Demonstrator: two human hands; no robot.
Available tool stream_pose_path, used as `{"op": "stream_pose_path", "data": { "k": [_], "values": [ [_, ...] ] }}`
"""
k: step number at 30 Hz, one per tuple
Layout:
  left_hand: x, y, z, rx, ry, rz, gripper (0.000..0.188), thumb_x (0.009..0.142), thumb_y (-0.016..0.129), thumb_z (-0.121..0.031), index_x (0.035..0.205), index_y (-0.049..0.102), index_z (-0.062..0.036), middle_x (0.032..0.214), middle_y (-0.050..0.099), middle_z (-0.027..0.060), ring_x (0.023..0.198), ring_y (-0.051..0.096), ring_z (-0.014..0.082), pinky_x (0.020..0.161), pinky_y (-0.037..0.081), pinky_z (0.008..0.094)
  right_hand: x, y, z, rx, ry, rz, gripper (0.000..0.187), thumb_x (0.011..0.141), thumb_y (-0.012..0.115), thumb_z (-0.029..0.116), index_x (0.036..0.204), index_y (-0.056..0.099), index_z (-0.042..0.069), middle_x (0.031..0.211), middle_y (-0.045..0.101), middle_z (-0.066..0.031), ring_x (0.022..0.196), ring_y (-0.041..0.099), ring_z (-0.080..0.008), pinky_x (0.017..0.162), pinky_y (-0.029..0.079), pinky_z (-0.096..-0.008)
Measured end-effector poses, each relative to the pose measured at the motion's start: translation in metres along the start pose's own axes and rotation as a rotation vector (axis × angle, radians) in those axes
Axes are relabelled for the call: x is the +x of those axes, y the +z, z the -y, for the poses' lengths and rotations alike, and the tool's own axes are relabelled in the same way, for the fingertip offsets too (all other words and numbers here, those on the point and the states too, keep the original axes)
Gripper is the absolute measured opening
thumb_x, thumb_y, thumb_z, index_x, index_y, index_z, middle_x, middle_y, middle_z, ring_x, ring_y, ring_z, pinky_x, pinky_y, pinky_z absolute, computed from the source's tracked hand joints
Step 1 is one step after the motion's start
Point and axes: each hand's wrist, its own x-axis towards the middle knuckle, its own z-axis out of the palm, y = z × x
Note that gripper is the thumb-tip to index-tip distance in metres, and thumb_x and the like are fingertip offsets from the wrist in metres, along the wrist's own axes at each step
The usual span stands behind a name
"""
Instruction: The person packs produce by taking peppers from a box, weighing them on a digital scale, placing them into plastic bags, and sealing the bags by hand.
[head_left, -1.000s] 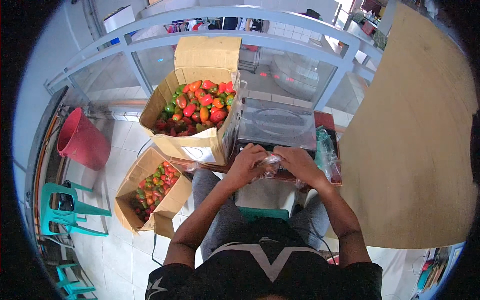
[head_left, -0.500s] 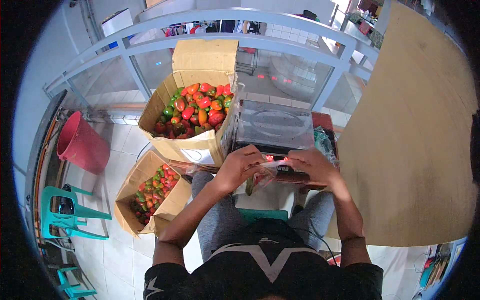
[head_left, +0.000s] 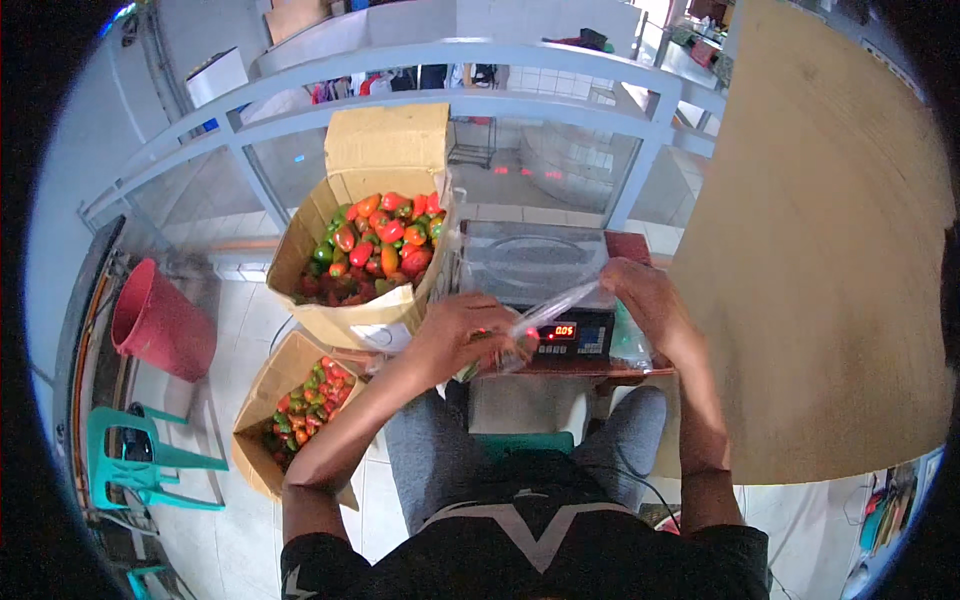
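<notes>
My left hand (head_left: 462,332) is closed round the lower part of a clear plastic bag (head_left: 560,304), above the front edge of the scale. A bit of green and red shows through the plastic; its kind is hard to make out. My right hand (head_left: 645,302) pinches the bag's other end and keeps it stretched up and to the right. Beneath the hands sits a digital scale (head_left: 545,248) with a plastic-covered platform and a lit red display. To the left of it, an open cardboard box (head_left: 335,322) is full of red, orange and green peppers (head_left: 385,240).
A second cardboard box (head_left: 262,385) of peppers stands lower on the floor. Further left are a red bucket (head_left: 165,320) and a green plastic stool (head_left: 140,455). A big brown board (head_left: 820,270) rises at the right. Grey railing (head_left: 400,115) crosses behind the scale.
My right hand has moved up and away from my left, drawing the bag out into a long strip. My left hand has shifted slightly left and down. The view has tilted a little.
</notes>
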Motion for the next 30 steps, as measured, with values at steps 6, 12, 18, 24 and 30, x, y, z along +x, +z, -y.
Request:
{"op": "stream_pose_path", "data": {
  "k": [6, 12, 18, 24, 30],
  "values": [
    [0.035, 0.0, -0.022, -0.301, -0.101, -0.084, 0.015, 0.077, 0.064, -0.013, 0.083, 0.058, -0.0005, 0.071, 0.056, 0.004, 0.063, 0.05, 0.0089, 0.058, 0.04, 0.0242, 0.009, 0.079, -0.038, 0.403, 0.084, -0.135, 0.022, 0.087, 0.048, 0.016, 0.101, 0.052, -0.001, 0.092, 0.056, -0.0127, 0.084, 0.054, -0.0283, 0.073, 0.044, -0.0348],
    [0.058, 0.052, 0.03, -0.498, -0.439, -0.629, 0.016, 0.075, 0.067, -0.015, 0.073, 0.058, -0.0017, 0.067, 0.059, 0.0026, 0.061, 0.051, 0.0066, 0.059, 0.041, 0.0218, -0.006, 0.181, 0.003, 0.848, 0.429, -0.096, 0.036, 0.09, 0.047, 0.021, 0.121, 0.042, 0.005, 0.094, 0.052, -0.0037, 0.079, 0.054, -0.0133, 0.065, 0.044, -0.027],
    [0.027, 0.088, 0.071, -0.008, -0.436, -0.695, 0.015, 0.07, 0.065, -0.009, 0.069, 0.054, 0.0004, 0.064, 0.051, 0.0104, 0.057, 0.05, 0.0238, 0.054, 0.038, 0.0326, -0.015, 0.179, 0.009, 0.339, 0.25, -0.188, 0.027, 0.089, 0.045, 0.015, 0.112, 0.047, 0.001, 0.081, 0.056, -0.0138, 0.075, 0.057, -0.0315, 0.063, 0.044, -0.037],
    [0.021, 0.086, 0.058, 0.075, -0.391, -0.576, 0.017, 0.069, 0.066, -0.009, 0.069, 0.052, -0.0006, 0.065, 0.051, 0.0117, 0.059, 0.05, 0.0278, 0.055, 0.039, 0.0363, -0.015, 0.126, 0.0, 0.143, 0.281, -0.163, 0.014, 0.084, 0.047, 0.01, 0.094, 0.051, 0.0, 0.084, 0.053, -0.0181, 0.08, 0.053, -0.0387, 0.068, 0.041, -0.0429],
    [0.02, 0.07, 0.051, 0.072, -0.256, -0.456, 0.017, 0.07, 0.065, -0.008, 0.071, 0.051, -0.001, 0.067, 0.051, 0.0108, 0.061, 0.051, 0.0272, 0.056, 0.04, 0.0351, -0.006, 0.096, -0.01, 0.035, 0.212, -0.191, 0.011, 0.082, 0.048, 0.009, 0.089, 0.051, 0.001, 0.084, 0.053, -0.0172, 0.081, 0.052, -0.0363, 0.067, 0.041, -0.0406]
  ]
}}
